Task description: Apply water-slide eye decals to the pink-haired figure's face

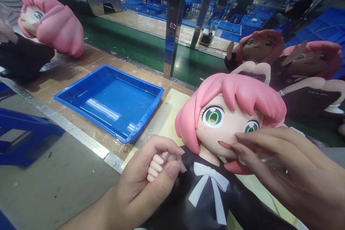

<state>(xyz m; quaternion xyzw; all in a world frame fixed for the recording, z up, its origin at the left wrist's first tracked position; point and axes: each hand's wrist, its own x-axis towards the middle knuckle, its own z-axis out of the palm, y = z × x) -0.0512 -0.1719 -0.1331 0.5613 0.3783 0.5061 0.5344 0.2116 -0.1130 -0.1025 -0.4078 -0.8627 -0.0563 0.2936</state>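
Observation:
A large pink-haired figure (215, 129) with green eyes, a black dress and a white bow (208, 176) lies face up in front of me. My left hand (153, 176) is closed around the figure's small raised hand (155, 167), whose pale fingers show inside my grip. At the figure's cheek and mouth, my right hand (280, 158) has its fingers stretched out, thumb and index tips close together beside the face. Nothing is visible between them. Part of the figure's cheek and hair is hidden behind that hand.
A shallow blue tray (118, 97) of clear liquid stands left of the figure on the wooden bench (91, 64). Another pink-haired figure (59, 25) sits far left. Dim similar figures (258, 46) appear at right, perhaps reflected. A metal post (175, 25) rises behind; people sit beyond.

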